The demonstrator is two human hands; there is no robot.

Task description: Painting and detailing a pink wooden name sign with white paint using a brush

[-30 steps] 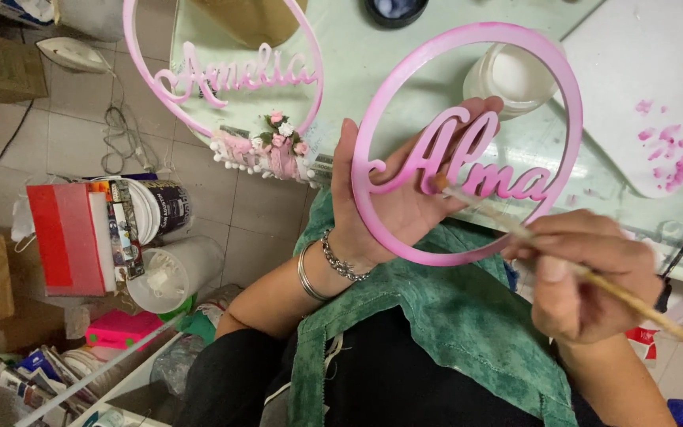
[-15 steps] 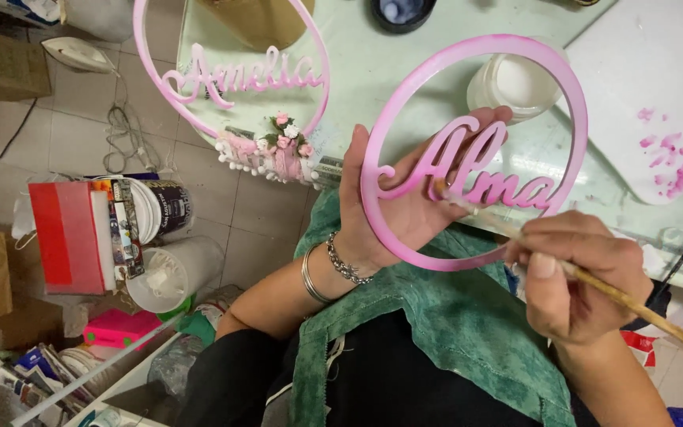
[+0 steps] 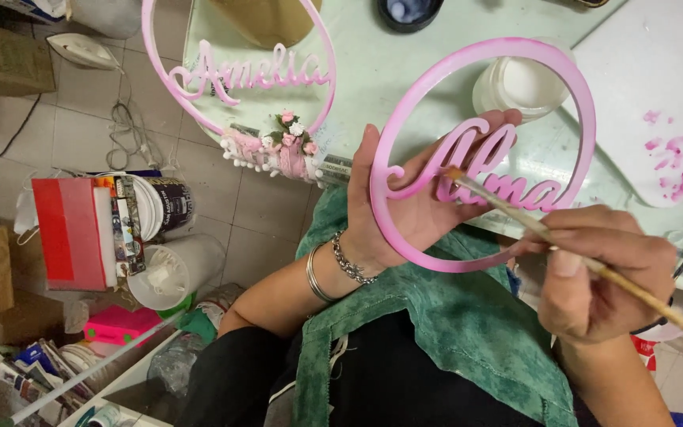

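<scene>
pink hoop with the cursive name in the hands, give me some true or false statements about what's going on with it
1. The left hand holds the pink name hoop from behind. True.
2. The right hand holds scissors. False: it holds a paintbrush.
3. The brush tip touches the hoop's lettering. True.
4. The second hoop is undecorated. False: it carries small flowers at its bottom.
5. The left wrist is bare. False: it wears silver bracelets.

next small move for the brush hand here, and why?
Probably a short stroke along the lettering: the paintbrush tip in the right hand sits on the pink script inside the pink ring, which the left hand props from behind.
</scene>
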